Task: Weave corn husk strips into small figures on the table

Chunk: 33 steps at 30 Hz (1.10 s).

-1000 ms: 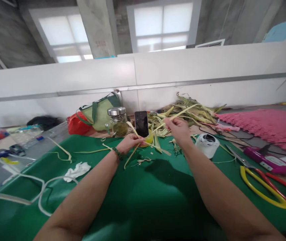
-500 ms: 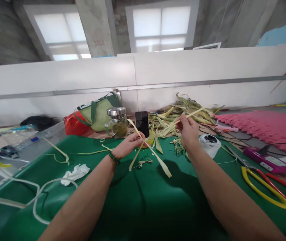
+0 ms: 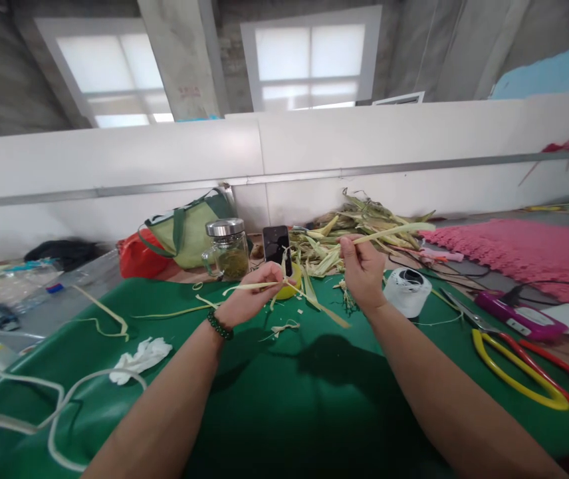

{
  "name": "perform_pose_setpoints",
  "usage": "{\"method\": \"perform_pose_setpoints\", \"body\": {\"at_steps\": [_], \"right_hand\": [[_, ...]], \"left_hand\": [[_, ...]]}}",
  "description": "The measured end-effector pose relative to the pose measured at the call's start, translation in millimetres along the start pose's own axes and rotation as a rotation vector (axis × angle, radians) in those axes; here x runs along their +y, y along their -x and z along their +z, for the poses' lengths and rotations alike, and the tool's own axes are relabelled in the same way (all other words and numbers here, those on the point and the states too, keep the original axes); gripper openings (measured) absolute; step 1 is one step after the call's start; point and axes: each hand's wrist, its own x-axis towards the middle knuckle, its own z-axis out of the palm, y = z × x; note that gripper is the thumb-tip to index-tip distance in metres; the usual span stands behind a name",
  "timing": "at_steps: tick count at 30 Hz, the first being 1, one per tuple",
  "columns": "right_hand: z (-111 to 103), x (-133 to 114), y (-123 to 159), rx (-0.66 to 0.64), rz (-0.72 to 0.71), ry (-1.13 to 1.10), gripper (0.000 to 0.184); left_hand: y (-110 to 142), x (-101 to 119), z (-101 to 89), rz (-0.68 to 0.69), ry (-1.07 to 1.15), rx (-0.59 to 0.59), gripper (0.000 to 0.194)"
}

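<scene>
Near the middle, above the green mat [image 3: 284, 399], my left hand [image 3: 250, 296] pinches a small bundle of pale corn husk strips [image 3: 325, 313]. Their ends stick out to both sides of its fingertips. My right hand [image 3: 365, 274], to the right and a little higher, is closed on a long narrow corn husk strip [image 3: 394, 231] that points up and right. Whether this strip joins the bundle is too fine to make out. Behind my left fingers stand a dark phone [image 3: 275, 245] and a yellow round object [image 3: 292, 286], partly covered. Husk scraps [image 3: 284, 327] lie below the hands.
A husk pile [image 3: 369, 216] lies at the back. A lidded glass mug [image 3: 233, 258] and green bag [image 3: 192, 239] are left of the phone. Right are a white thread cone [image 3: 407, 294], scissors [image 3: 518, 369] and a purple device [image 3: 521, 317]. White tissue [image 3: 143, 358] and tubing [image 3: 52, 436] lie left.
My left hand has turned the bundle, so one strip now points left instead of up. The right-hand strip swung flatter and farther right. The view shifted slightly.
</scene>
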Motion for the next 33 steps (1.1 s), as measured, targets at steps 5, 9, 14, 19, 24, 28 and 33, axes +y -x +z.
{"method": "perform_pose_setpoints", "body": {"at_steps": [5, 9, 14, 19, 24, 28, 33], "right_hand": [[4.4, 0.0, 3.7, -0.1, -0.026, -0.013, 0.025], [5.9, -2.9, 4.3, -0.166, -0.113, 0.036, 0.023], [6.2, -3.0, 4.4, -0.168, -0.071, -0.002, 0.024], [5.4, -6.9, 7.4, -0.277, 0.054, -0.022, 0.024], [7.2, -18.2, 11.4, -0.415, 0.033, -0.003, 0.02], [10.9, -21.7, 15.0, -0.522, -0.011, -0.034, 0.017], [12.8, -20.3, 16.5, -0.567, -0.065, -0.014, 0.019]], "left_hand": [[2.2, 5.9, 1.6, 0.058, -0.063, 0.019, 0.022], [2.7, 7.8, 2.7, 0.069, -0.065, 0.015, 0.023], [3.1, 9.8, 4.8, 0.002, 0.0, 0.022, 0.024], [3.5, 11.4, 5.6, -0.011, 0.011, 0.035, 0.025], [3.7, 10.2, 5.6, 0.004, -0.016, 0.038, 0.026], [4.0, 9.6, 5.3, 0.014, -0.117, 0.069, 0.026], [3.6, 12.3, 5.5, 0.029, -0.129, 0.069, 0.025]]}}
